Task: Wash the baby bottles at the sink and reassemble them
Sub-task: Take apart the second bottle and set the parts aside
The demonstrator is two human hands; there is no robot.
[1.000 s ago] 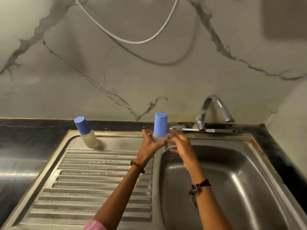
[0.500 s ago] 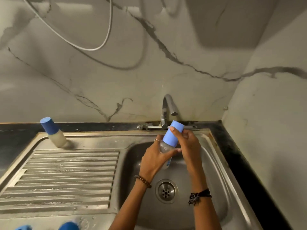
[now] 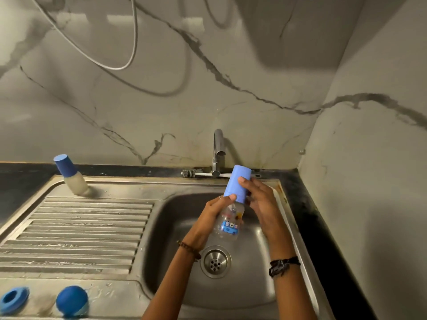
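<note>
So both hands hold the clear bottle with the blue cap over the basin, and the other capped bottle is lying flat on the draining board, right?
Not quite: the head view shows the other capped bottle standing, not lying flat. Both hands, left hand and right hand, do hold the clear blue-capped bottle over the basin.

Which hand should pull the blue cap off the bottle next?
Probably right: the right hand already wraps the blue cap, while the left hand grips the bottle body over the sink.

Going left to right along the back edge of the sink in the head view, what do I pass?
Capped bottle standing on the drainboard → bottle brush → tap → blue cap of the held bottle.
</note>
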